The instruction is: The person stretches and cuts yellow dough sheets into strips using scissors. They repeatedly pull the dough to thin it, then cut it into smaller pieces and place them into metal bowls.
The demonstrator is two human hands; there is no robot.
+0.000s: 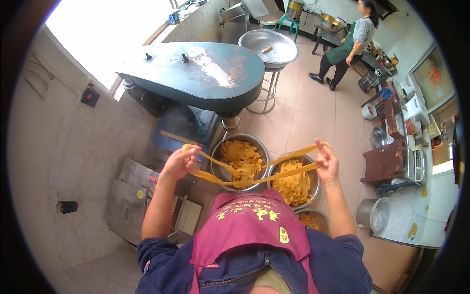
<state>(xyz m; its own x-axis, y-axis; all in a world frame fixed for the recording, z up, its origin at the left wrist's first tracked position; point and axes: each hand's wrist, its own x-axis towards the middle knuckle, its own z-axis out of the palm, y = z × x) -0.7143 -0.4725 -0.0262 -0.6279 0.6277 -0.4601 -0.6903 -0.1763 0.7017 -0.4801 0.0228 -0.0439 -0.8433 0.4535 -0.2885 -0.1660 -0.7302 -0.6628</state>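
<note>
A long, flat yellow-orange noodle strip (293, 172) hangs in a loop between my raised hands, its two strands sagging toward the middle. My left hand (179, 162) closes on one end of the loop, while the fingers of my right hand (327, 164) grip the other end. Below the strands, a metal bowl (267, 153) holds a heap of similar strips (240, 156). To its right stands a second bowl (318, 187) piled with more strips (292, 188). Partly hidden by my apron, a third, smaller bowl (327, 224) also contains some.
A machine with a dark green, teardrop-shaped cover (166, 71) stands beyond the left bowl. Behind it, a wide metal basin (254, 41) rests on a stand (269, 93). A person in a green apron (345, 46) stands at the far right. A cluttered counter (396, 215) lines the right side.
</note>
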